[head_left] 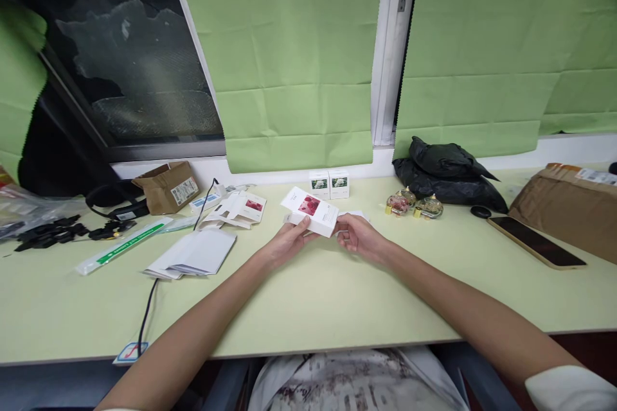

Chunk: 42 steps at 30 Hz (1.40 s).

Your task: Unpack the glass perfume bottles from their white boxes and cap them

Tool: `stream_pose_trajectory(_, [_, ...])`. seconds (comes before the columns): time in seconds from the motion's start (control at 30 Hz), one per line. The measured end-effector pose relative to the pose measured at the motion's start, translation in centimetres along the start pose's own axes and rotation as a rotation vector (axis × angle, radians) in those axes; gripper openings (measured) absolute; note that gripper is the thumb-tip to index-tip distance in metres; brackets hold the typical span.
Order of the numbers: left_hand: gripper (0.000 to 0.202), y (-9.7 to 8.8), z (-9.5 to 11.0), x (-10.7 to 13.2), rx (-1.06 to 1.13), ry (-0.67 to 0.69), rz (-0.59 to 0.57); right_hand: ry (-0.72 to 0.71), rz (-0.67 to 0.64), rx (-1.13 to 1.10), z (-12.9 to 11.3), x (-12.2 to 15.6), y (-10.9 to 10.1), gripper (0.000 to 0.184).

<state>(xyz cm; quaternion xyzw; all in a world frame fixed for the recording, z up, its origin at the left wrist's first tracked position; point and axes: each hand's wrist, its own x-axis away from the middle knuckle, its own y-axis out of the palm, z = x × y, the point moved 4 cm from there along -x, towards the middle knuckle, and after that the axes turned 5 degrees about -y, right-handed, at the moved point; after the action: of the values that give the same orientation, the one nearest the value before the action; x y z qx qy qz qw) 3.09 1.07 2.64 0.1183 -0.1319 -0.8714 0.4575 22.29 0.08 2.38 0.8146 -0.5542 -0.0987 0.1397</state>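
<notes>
Item 1: one white carton (pixel 311 210) with a red-pink picture panel, being held just above the surface (pixel 308 295), near its middle. The left hand (pixel 289 241) is gripping the near-left end, its fingers (pixel 303 223) closing on it; the right hand (pixel 357 236) is pinching the right end with curled fingers.

Item 2: two small white boxes (pixel 330 183) with flower pictures, standing side by side behind it.

Item 3: two glass bottles (pixel 414 204) with gold caps, sitting to the right beside one black bag (pixel 446 176).

Item 4: one dark phone (pixel 536 241), lying flat.

Item 5: two brown parcels, left (pixel 167 187) and right (pixel 563 202), each carrying a white label too small to read.

Item 6: a pile of flat carton blanks (pixel 236 209); count unclear.
</notes>
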Motion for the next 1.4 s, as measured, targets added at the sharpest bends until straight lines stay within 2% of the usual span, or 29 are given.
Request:
stream_pose_trajectory(0.17, [0.049, 0.2, 0.4, 0.0, 0.022, 0.01, 0.038, -0.017, 0.023, -0.002, 0.2, -0.3, -0.4, 0.016])
stream_pose_trajectory(0.27, [0.048, -0.1, 0.6, 0.0, 0.044, 0.013, 0.077, -0.043, 0.053, 0.058, 0.3, -0.3, -0.4, 0.021])
stream_pose_trajectory(0.4, [0.048, -0.7, 0.6, -0.1, 0.076, 0.03, 0.146, -0.192, 0.169, 0.302, -0.3, 0.0, -0.6, 0.038])
stream_pose_trajectory(0.53, [0.046, -1.3, 0.6, -0.2, 0.06, 0.041, 0.213, -0.37, 0.162, 0.458, -1.3, 0.2, -0.4, 0.023])
stream_pose_trajectory(0.6, [0.046, -1.3, 0.6, -0.3, 0.052, 0.044, 0.218, -0.37, 0.146, 0.454, -1.5, 0.2, -0.4, 0.022])
stream_pose_trajectory(0.73, [0.047, -1.2, 0.9, -0.3, 0.061, 0.072, 0.24, -0.262, 0.092, 0.367, -1.2, 0.1, -0.4, 0.025])
stream_pose_trajectory(1.03, [0.042, -1.1, 1.1, -0.1, 0.06, 0.044, 0.254, -0.363, 0.021, 0.388, -0.9, -0.1, -0.4, 0.032])
stream_pose_trajectory(1.27, [0.045, -1.1, 1.0, -0.2, 0.09, -0.006, 0.263, -0.374, 0.118, 0.501, -0.8, -0.5, -1.2, 0.036])
stream_pose_trajectory(1.4, [0.047, -1.0, 0.6, -0.2, 0.064, -0.045, 0.218, -0.426, 0.205, 0.558, -0.9, -0.7, -1.9, 0.031])
